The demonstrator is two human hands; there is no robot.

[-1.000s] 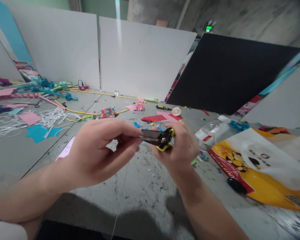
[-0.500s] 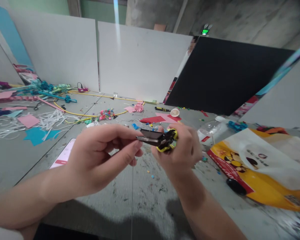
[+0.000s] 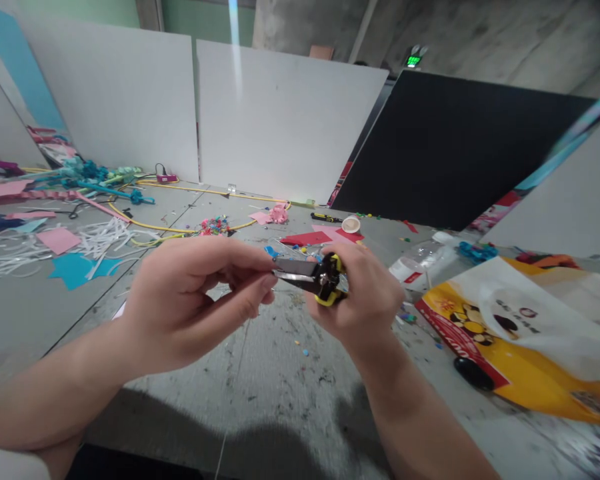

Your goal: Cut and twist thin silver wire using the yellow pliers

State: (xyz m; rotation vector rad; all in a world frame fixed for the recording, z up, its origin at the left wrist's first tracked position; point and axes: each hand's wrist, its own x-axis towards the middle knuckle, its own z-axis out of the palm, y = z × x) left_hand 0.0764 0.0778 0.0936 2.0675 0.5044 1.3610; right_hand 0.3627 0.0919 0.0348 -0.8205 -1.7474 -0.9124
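My right hand [image 3: 363, 297] grips the yellow-and-black handles of a pair of pliers [image 3: 313, 277], jaws pointing left. My left hand [image 3: 190, 293] pinches thumb and forefinger together right at the tip of the jaws; whatever it holds there is too small to make out. A thin line, perhaps wire, hangs down from between the hands toward the grey floor [image 3: 280, 387]. Both hands are held up above the floor, in the middle of the view.
A yellow and white plastic bag [image 3: 525, 327] lies at the right, with a clear plastic bottle [image 3: 420, 257] behind it. Paper scraps, a yellow cable [image 3: 145, 223] and coloured bits litter the left and far floor. White and black boards [image 3: 460, 147] stand behind.
The view shifted slightly. Both hands stay together on the pliers, the pliers dropping a little lower and leftward; the grip looks the same.
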